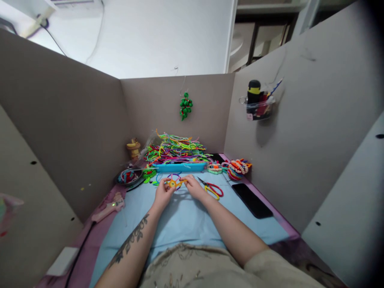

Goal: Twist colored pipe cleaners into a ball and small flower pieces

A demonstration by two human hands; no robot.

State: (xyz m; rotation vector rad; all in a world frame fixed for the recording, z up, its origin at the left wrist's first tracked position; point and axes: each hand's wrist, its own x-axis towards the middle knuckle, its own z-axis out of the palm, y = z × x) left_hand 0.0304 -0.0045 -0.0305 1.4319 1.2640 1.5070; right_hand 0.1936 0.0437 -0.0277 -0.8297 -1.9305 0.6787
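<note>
Over the middle of the blue cloth, my left hand (163, 193) is closed on an orange looped piece (173, 184) that looks like bent pipe cleaner, with a round centre. My right hand (193, 186) pinches a thin orange end of the same piece, to the right of the loop. Purple and blue strands (174, 176) show just behind the fingers; whether they join the orange piece, I cannot tell. Scissors (213, 189) with red and yellow handles lie beside my right hand, their blades partly apart.
Behind my hands stands a blue tray (180, 167), with a heap of coloured pipe cleaners (180, 148) at the back. A glue gun (112, 205) and a dark bowl (129, 177) are left. A phone (252, 201) and striped coiled ornaments (237, 169) lie right. Grey partitions (177, 96) enclose the table.
</note>
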